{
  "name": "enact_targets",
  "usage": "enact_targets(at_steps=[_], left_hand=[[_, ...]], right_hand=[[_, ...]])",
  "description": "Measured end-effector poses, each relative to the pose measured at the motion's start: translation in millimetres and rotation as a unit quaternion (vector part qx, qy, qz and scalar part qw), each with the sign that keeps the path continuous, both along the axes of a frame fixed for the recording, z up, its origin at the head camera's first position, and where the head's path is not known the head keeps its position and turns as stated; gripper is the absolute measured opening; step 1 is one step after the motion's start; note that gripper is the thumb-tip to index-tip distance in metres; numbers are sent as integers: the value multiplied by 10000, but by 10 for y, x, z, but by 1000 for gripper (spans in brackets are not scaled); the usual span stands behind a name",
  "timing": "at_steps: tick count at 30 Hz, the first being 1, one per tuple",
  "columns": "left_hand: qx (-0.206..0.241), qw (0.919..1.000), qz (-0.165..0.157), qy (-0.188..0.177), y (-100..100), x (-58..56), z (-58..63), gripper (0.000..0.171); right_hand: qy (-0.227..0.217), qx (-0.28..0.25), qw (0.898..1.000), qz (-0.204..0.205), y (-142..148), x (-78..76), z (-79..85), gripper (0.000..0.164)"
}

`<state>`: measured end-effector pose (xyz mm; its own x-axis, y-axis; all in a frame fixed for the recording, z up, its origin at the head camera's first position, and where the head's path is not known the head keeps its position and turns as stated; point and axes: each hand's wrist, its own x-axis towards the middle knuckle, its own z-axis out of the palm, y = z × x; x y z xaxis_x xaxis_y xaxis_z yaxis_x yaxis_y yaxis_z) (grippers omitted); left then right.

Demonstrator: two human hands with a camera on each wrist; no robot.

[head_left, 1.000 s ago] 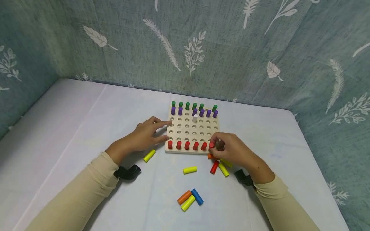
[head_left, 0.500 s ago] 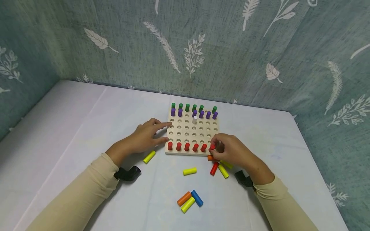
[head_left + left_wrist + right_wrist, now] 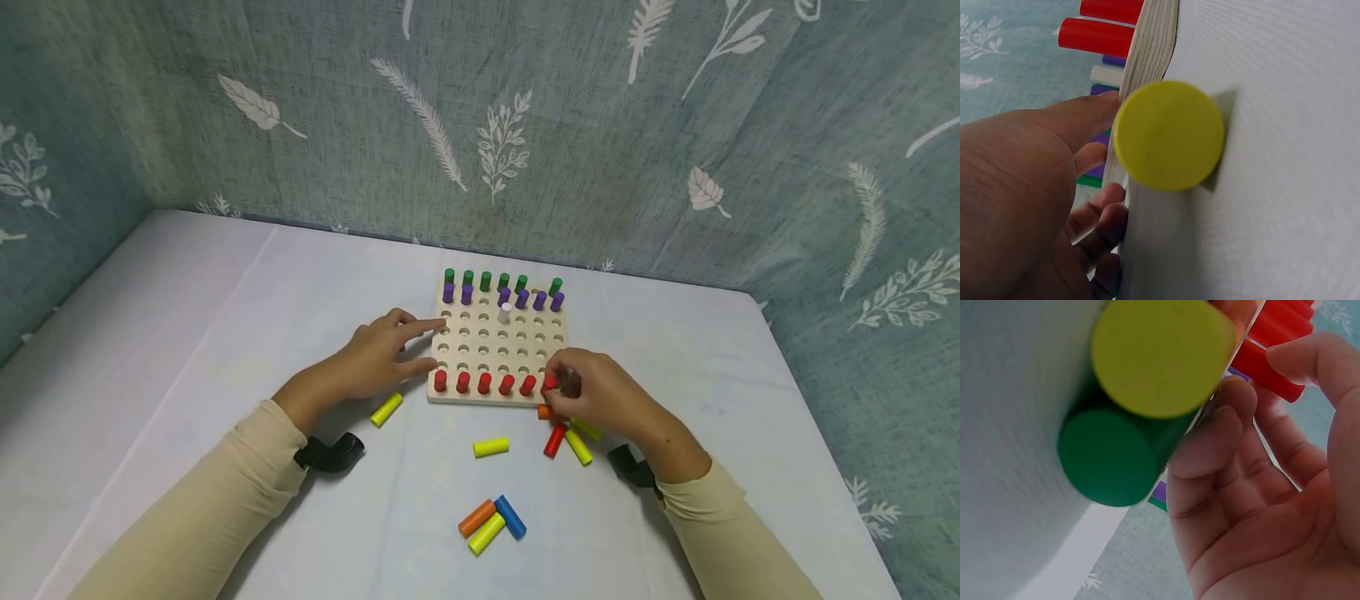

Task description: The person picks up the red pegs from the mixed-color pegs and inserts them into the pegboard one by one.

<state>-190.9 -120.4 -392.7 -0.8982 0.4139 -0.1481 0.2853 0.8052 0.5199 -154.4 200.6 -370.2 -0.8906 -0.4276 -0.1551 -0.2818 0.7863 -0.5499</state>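
A pale wooden pegboard [image 3: 483, 333] lies on the white cloth. My left hand [image 3: 369, 354] rests at its left edge, with index finger and thumb extended onto the rim. At the front right corner, my right hand [image 3: 592, 383] pinches a red peg [image 3: 1269, 372] between thumb and fingers. That peg stands in line with the front row of red pegs [image 3: 485, 383]. Purple pegs [image 3: 521, 298] and green pegs [image 3: 486, 281] stand in the back rows, and a white peg [image 3: 505, 313] stands just in front of them. The red peg's lower end is hidden in the head view.
Below the right hand lie an orange peg [image 3: 551, 412], a red peg [image 3: 555, 440] and yellow pegs [image 3: 578, 447]. A green peg [image 3: 1110, 456] shows beside them in the right wrist view. Nearer are orange [image 3: 477, 518], yellow [image 3: 487, 534] and blue pegs [image 3: 511, 517].
The head view has shifted slightly. My right fingers now cover a little more of the red peg. The left hand stays in place at the pegboard's edge.
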Motion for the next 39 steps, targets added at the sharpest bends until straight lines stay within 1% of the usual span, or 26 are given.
enact_targets(at_steps=[5, 10, 16, 19, 22, 26, 29, 33, 36, 39], left_hand=[[20, 10000, 29, 64, -7, -4, 8, 68], [-18, 10000, 10, -42, -24, 3, -15, 69], [46, 10000, 7, 35, -24, -6, -12, 69], [40, 10000, -11, -11, -22, -1, -26, 69], [-3, 10000, 17, -32, -23, 5, -36, 70], [-21, 9999, 111, -67, -23, 3, -15, 70], [3, 9999, 123, -114, -18, 10, -12, 70], [32, 9999, 56, -115, -12, 15, -35, 70], [15, 10000, 33, -77, -4, 5, -34, 70], [0, 10000, 28, -30, 2, -3, -33, 70]], right_hand=[[98, -11, 10000, 0, -5, -8, -2, 19], [-14, -78, 9999, 99, -4, -12, -26, 18], [156, -95, 9998, 114, 3, -20, -33, 18], [101, -116, 9998, 128, 10, -12, -39, 19], [57, -133, 9998, 133, 8, -7, -34, 21], [71, -136, 9998, 96, 3, -18, 1, 23], [121, -168, 9997, 104, 9, -19, 3, 20], [268, -161, 9995, 104, 25, -6, -13, 14], [334, -77, 9994, 58, 37, -5, -6, 13], [308, -28, 9995, -8, 48, -11, 7, 13]])
